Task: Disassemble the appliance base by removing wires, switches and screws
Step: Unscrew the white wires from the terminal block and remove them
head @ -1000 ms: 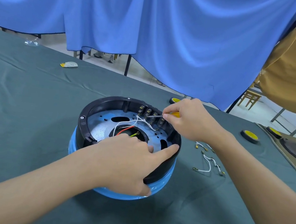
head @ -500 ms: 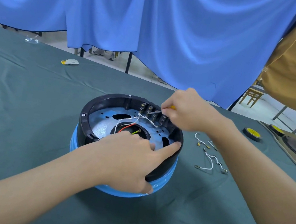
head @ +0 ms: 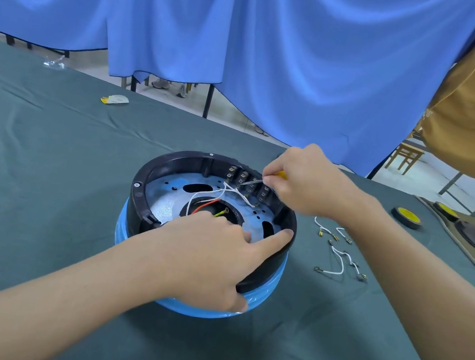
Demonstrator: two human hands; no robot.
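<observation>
Appliance base [head: 138, 192] sits open side up on the green table cloth [head: 41, 195], mid-scene, black rim over blue shell. Our left hand [head: 211, 256] holds its near-right rim: thumb on the blue shell outside, index finger laid along the rim, other fingers curled inside.

White wires [head: 223, 193] run from the centre hole to the switch row [head: 242, 177] on the far inner wall. Screwdriver [head: 250, 182] tip meets that row; on a screw or a terminal, we cannot tell. Right hand [head: 301, 183] has its fingers closed round the yellow handle.

Detached wires [head: 339, 258] lie on the cloth right of the base.

We judge the step in hand is freeing a switch connection. The next move calls for a steady base, a seated tip, then lifting the loosened wire clear.
</observation>
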